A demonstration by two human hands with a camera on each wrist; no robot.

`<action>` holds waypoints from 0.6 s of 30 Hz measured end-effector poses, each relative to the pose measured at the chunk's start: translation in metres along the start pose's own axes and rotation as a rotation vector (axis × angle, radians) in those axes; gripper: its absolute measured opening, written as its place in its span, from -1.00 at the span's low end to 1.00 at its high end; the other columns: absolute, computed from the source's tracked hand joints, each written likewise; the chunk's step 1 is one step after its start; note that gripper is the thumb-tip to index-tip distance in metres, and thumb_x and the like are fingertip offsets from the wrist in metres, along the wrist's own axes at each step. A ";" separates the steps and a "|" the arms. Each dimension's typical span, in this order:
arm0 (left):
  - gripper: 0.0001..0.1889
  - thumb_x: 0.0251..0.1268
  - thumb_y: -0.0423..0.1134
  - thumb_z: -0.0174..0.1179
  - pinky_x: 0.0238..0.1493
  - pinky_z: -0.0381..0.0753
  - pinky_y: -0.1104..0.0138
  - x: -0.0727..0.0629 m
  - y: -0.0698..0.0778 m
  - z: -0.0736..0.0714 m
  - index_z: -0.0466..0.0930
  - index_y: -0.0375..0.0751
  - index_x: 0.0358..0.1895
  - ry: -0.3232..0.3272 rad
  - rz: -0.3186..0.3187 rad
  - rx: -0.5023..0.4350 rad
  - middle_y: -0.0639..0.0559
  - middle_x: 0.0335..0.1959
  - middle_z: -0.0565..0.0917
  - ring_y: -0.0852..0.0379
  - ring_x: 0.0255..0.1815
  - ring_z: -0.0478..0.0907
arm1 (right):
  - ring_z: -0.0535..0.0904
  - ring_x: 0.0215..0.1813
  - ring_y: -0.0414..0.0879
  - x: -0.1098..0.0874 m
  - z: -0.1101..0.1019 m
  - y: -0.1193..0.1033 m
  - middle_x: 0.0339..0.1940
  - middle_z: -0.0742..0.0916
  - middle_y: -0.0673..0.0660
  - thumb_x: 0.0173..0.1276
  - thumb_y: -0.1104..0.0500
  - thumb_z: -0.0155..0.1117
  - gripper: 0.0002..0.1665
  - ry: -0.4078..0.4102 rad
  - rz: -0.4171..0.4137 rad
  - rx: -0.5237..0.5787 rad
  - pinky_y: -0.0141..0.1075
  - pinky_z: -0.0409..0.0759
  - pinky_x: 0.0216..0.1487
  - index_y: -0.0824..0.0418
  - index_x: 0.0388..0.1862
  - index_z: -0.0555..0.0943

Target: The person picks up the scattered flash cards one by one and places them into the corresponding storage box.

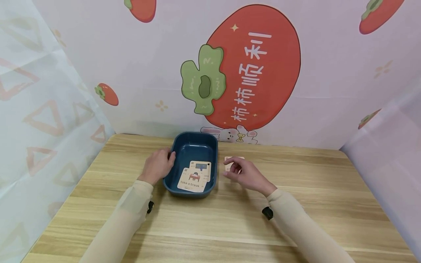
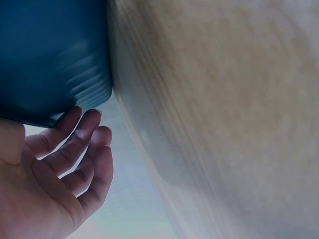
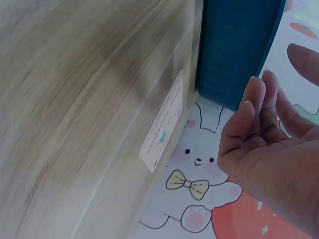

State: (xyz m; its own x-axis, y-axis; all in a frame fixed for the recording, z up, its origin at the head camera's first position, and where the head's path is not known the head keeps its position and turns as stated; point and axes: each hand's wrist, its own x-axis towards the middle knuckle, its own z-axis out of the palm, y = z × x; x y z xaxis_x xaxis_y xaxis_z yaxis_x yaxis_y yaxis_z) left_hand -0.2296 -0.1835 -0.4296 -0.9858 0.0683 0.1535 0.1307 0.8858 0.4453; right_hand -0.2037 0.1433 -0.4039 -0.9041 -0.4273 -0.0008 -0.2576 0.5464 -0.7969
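Note:
A dark blue plastic bin (image 1: 190, 194) stands on the table, with two flashcards inside: one reading "take a break" (image 1: 192, 181) partly overlaps another card (image 1: 203, 167). My left hand (image 1: 158, 165) holds the bin's left wall, thumb over the rim and fingers (image 2: 75, 149) along the outside. To the right of the bin, my right hand (image 1: 246, 174) hovers with loosely bent fingers and nothing between them. Beneath it a third flashcard (image 3: 163, 127) lies flat on the table, apart from the hand. In the head view that hand covers much of this card.
The wood-grain table (image 1: 210, 230) ends at a backdrop (image 1: 144, 80) printed with persimmons and a rabbit. Cloth panels (image 1: 42, 109) rise along the left and right sides. The bin's right wall is close beside the right fingertips.

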 end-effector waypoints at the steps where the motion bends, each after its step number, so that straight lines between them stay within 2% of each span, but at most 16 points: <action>1: -0.67 0.58 -0.12 0.03 -0.40 0.51 0.13 0.000 0.000 0.000 0.63 -0.35 -0.06 -0.001 -0.001 -0.001 -0.13 -0.37 0.63 -0.06 -0.41 0.53 | 0.50 -0.23 -0.01 -0.001 -0.001 0.001 -0.32 0.62 0.07 0.38 0.18 0.42 -0.58 0.002 0.008 -0.004 -0.23 0.53 -0.24 0.28 0.16 0.60; 5: -0.67 0.59 -0.12 0.03 -0.41 0.51 0.14 0.000 0.001 0.000 0.63 -0.34 -0.06 -0.002 -0.002 -0.005 -0.12 -0.37 0.63 -0.05 -0.41 0.53 | 0.51 -0.23 -0.01 -0.003 -0.006 0.005 -0.32 0.63 0.07 0.37 0.15 0.44 -0.57 0.017 0.038 -0.022 -0.21 0.54 -0.25 0.28 0.16 0.60; 18: -0.68 0.59 -0.12 0.02 -0.42 0.50 0.15 -0.001 0.001 -0.001 0.62 -0.34 -0.10 -0.001 -0.003 -0.008 -0.12 -0.40 0.61 -0.06 -0.42 0.52 | 0.52 -0.23 -0.01 -0.004 -0.016 0.025 -0.29 0.64 0.08 0.36 0.16 0.45 -0.55 0.029 0.054 -0.070 -0.20 0.56 -0.20 0.30 0.15 0.60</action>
State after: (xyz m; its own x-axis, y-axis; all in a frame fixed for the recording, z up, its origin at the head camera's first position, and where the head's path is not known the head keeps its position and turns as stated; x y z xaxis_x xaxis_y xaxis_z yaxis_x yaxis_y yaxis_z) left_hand -0.2287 -0.1828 -0.4279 -0.9863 0.0663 0.1508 0.1286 0.8822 0.4530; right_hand -0.2119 0.1700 -0.4137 -0.9266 -0.3753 -0.0244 -0.2305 0.6179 -0.7517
